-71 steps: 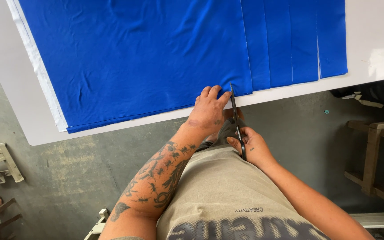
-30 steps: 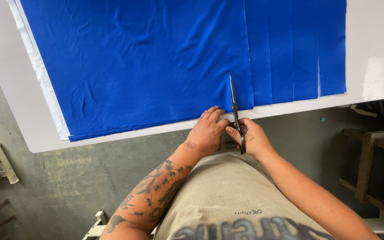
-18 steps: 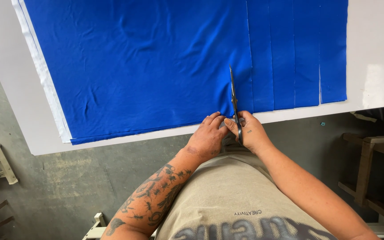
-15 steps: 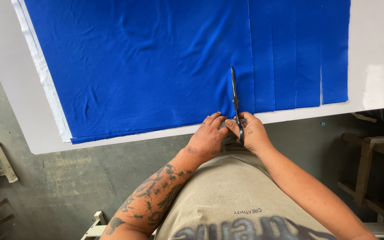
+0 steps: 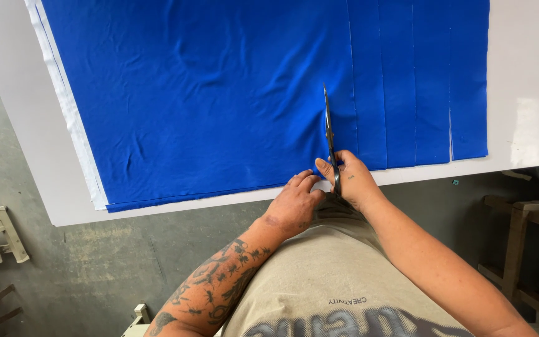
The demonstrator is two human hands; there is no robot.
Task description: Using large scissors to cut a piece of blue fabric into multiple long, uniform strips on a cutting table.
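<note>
The scissors [image 5: 330, 138] now reach well into the blue cloth [image 5: 219, 93], their blades lying up the sheet from its near edge. A couple of seconds ago they were still at the tabletop's edge, off the cloth; since then they have been pushed forward, so a fresh cut is opening just left of the strips [image 5: 419, 81] already slit on the right side. The right hand [image 5: 350, 178] has its grip closed through the scissor handles, thumb on top, and has come up to the cloth's near hem. The left hand [image 5: 294, 203] grips nothing; it lies loosely curled at the near edge, just beside the handles, having slid back off the cloth it was pressing earlier. The cloth lies flat on the white tabletop [image 5: 531, 93], a white layer [image 5: 70, 118] showing along its left side.
</note>
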